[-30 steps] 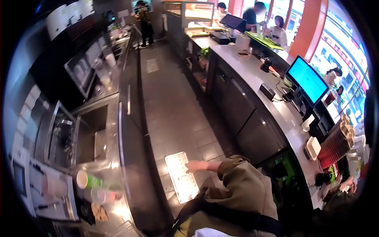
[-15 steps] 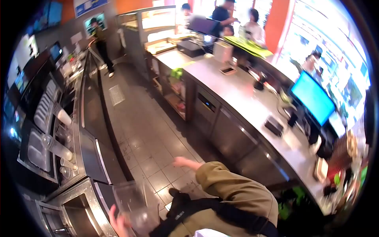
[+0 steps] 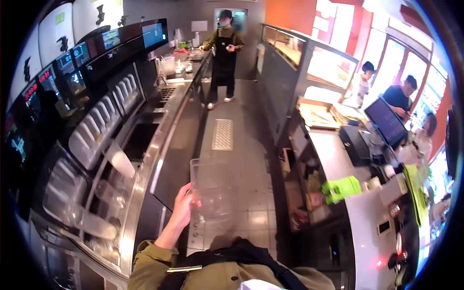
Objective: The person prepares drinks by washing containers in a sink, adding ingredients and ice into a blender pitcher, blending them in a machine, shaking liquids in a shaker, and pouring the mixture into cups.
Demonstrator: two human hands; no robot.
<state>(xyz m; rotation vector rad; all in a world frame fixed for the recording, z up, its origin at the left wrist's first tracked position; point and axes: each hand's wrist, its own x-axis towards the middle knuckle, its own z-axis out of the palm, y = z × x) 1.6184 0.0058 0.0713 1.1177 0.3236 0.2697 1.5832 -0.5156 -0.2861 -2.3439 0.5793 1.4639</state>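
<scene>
My left hand (image 3: 181, 207) is closed on the side of a clear plastic container (image 3: 213, 186), a see-through box held out in front of my body above the aisle floor. I cannot make out anything inside it. My right hand is out of view; only the sleeve on that side (image 3: 307, 279) shows at the bottom edge. To the left of my hand runs a steel counter (image 3: 145, 186) with clear plastic cups (image 3: 110, 193) and a tall whitish cup (image 3: 121, 161) on it.
A co-worker in a dark apron (image 3: 225, 55) stands at the aisle's far end, beside the left counter. A floor drain grate (image 3: 223, 135) lies ahead. On the right is a white counter (image 3: 367, 232) with a green bag (image 3: 341, 189) and a monitor (image 3: 385, 122); people stand beyond it.
My view has swung left to look straight down the aisle. The container in my left hand has risen and come forward. My right hand has dropped out of view.
</scene>
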